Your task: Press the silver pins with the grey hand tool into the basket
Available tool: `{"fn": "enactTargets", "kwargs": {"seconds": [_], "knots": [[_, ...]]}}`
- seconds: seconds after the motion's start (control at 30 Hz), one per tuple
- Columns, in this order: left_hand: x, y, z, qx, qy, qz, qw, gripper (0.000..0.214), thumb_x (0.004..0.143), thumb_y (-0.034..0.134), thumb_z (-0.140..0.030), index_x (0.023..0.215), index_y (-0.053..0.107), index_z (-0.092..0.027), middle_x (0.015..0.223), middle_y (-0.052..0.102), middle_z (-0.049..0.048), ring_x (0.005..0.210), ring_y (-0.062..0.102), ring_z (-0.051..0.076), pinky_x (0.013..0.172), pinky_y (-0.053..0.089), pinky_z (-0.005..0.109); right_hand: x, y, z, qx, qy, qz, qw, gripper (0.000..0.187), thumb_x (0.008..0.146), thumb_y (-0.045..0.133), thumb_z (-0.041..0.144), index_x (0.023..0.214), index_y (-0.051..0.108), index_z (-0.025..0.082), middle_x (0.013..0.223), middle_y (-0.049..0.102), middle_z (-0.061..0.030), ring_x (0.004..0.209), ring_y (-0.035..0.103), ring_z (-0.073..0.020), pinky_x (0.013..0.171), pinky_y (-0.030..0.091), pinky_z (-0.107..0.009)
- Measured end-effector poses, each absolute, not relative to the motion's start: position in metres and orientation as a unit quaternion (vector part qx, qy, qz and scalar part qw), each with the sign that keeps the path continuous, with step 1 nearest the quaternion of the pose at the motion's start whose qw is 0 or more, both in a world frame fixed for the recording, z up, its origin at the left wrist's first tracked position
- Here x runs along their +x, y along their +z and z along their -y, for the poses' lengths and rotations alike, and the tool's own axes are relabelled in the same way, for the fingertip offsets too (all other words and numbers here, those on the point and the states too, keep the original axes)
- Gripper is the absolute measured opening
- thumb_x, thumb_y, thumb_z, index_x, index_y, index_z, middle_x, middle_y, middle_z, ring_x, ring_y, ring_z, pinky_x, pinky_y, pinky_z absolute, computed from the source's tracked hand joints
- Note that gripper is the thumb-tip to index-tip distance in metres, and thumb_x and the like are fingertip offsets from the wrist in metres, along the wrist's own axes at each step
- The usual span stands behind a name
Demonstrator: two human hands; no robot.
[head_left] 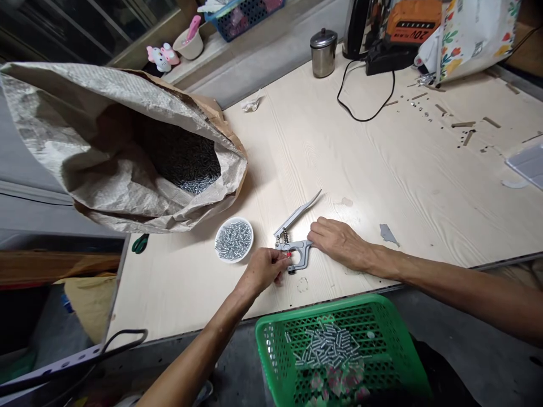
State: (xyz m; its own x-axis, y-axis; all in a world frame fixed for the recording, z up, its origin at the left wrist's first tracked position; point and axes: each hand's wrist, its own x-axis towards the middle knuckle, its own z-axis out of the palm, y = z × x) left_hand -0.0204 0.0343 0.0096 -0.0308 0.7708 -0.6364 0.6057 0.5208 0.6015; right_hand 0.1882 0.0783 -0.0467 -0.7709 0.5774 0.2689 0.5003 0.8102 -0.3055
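Note:
A grey metal hand press tool (294,234) lies on the pale wooden table (382,169), its long handle pointing up and away. My right hand (337,242) rests on the tool's body, fingers curled over it. My left hand (265,270) is pinched at the tool's jaw by a red part, fingers closed on something too small to name. A small white bowl (233,239) of little metal pieces stands just left of my left hand.
A big open sack (106,147) holding many metal pieces lies at the table's left. A green plastic basket (339,350) with several metal pieces sits below the front edge. A steel canister (323,52), black cable (365,102) and scattered scraps (462,127) lie at the back.

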Motion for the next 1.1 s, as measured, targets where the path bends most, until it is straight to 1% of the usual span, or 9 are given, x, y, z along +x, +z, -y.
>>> {"fn": "enactTargets", "kwargs": {"seconds": [0.2, 0.3, 0.4, 0.47, 0.57, 0.7, 0.93, 1.03, 1.1], "knots": [[-0.016, 0.011, -0.033, 0.372, 0.073, -0.731, 0.567, 0.028, 0.073, 0.071, -0.029, 0.052, 0.058, -0.016, 0.039, 0.051, -0.0051, 0.036, 0.047, 0.009, 0.044, 0.042, 0.023, 0.189, -0.049, -0.081, -0.288, 0.121, 0.935, 0.165, 0.024, 0.097, 0.041, 0.018, 0.081, 0.059, 0.017, 0.083, 0.057, -0.0052, 0.08, 0.046, -0.0182, 0.067, 0.035, -0.032], [-0.015, 0.013, -0.032, 0.355, 0.05, -0.736, 0.574, 0.028, 0.076, 0.069, -0.026, 0.053, 0.057, -0.015, 0.039, 0.05, -0.0058, 0.037, 0.045, 0.008, 0.045, 0.043, 0.022, 0.192, -0.043, -0.087, -0.275, 0.151, 0.938, 0.147, 0.018, 0.093, 0.056, 0.034, 0.095, 0.063, 0.018, 0.103, 0.06, -0.0091, 0.096, 0.05, -0.023, 0.077, 0.04, -0.036], [-0.014, 0.015, -0.033, 0.351, 0.031, -0.739, 0.574, 0.03, 0.075, 0.071, -0.027, 0.051, 0.056, -0.015, 0.039, 0.049, -0.0061, 0.037, 0.044, 0.007, 0.046, 0.042, 0.022, 0.196, -0.033, -0.098, -0.274, 0.16, 0.938, 0.138, 0.061, 0.08, 0.068, 0.052, 0.128, 0.052, 0.019, 0.138, 0.045, -0.0162, 0.127, 0.037, -0.0341, 0.098, 0.035, -0.05], [-0.013, 0.015, -0.035, 0.349, 0.025, -0.74, 0.575, 0.033, 0.073, 0.073, -0.028, 0.05, 0.055, -0.015, 0.039, 0.049, -0.0062, 0.037, 0.043, 0.007, 0.046, 0.042, 0.023, 0.196, -0.028, -0.108, -0.277, 0.152, 0.942, 0.111, 0.081, 0.073, 0.071, 0.058, 0.137, 0.043, 0.017, 0.145, 0.037, -0.0188, 0.136, 0.026, -0.0385, 0.106, 0.026, -0.057], [-0.013, 0.016, -0.037, 0.347, 0.021, -0.742, 0.574, 0.035, 0.072, 0.073, -0.029, 0.047, 0.053, -0.015, 0.038, 0.048, -0.0065, 0.037, 0.042, 0.007, 0.045, 0.042, 0.022, 0.194, -0.024, -0.118, -0.263, 0.148, 0.951, 0.073, 0.083, 0.07, 0.073, 0.058, 0.134, 0.044, 0.015, 0.136, 0.047, -0.0179, 0.131, 0.034, -0.0377, 0.108, 0.022, -0.059], [-0.012, 0.016, -0.038, 0.347, 0.018, -0.743, 0.572, 0.036, 0.072, 0.073, -0.028, 0.046, 0.052, -0.016, 0.037, 0.047, -0.007, 0.036, 0.041, 0.006, 0.044, 0.04, 0.022, 0.189, -0.023, -0.122, -0.259, 0.147, 0.952, 0.069, 0.081, 0.068, 0.076, 0.054, 0.129, 0.045, 0.011, 0.119, 0.057, -0.0153, 0.112, 0.048, -0.0325, 0.104, 0.028, -0.056], [-0.011, 0.011, -0.029, 0.334, 0.053, -0.755, 0.561, 0.026, 0.077, 0.068, -0.026, 0.056, 0.059, -0.014, 0.039, 0.049, -0.0063, 0.036, 0.043, 0.007, 0.045, 0.043, 0.023, 0.187, -0.023, -0.121, -0.25, 0.151, 0.954, 0.071, 0.056, 0.073, 0.076, 0.048, 0.111, 0.055, 0.013, 0.107, 0.059, -0.0107, 0.097, 0.048, -0.026, 0.085, 0.038, -0.038], [-0.015, 0.01, -0.021, 0.348, 0.052, -0.751, 0.559, 0.024, 0.082, 0.063, -0.029, 0.064, 0.061, -0.013, 0.044, 0.05, -0.0051, 0.041, 0.047, 0.009, 0.05, 0.047, 0.025, 0.187, -0.023, -0.119, -0.256, 0.159, 0.951, 0.073, 0.051, 0.074, 0.076, 0.044, 0.109, 0.056, 0.013, 0.106, 0.059, -0.0099, 0.096, 0.047, -0.0252, 0.085, 0.038, -0.037], [-0.018, 0.012, -0.014, 0.416, 0.042, -0.762, 0.494, 0.027, 0.085, 0.059, -0.034, 0.068, 0.063, -0.013, 0.051, 0.055, -0.0018, 0.048, 0.053, 0.012, 0.055, 0.05, 0.03, 0.187, -0.024, -0.118, -0.264, 0.162, 0.948, 0.071, 0.05, 0.074, 0.077, 0.043, 0.109, 0.057, 0.013, 0.107, 0.059, -0.0099, 0.097, 0.047, -0.0252, 0.085, 0.038, -0.037]]}}
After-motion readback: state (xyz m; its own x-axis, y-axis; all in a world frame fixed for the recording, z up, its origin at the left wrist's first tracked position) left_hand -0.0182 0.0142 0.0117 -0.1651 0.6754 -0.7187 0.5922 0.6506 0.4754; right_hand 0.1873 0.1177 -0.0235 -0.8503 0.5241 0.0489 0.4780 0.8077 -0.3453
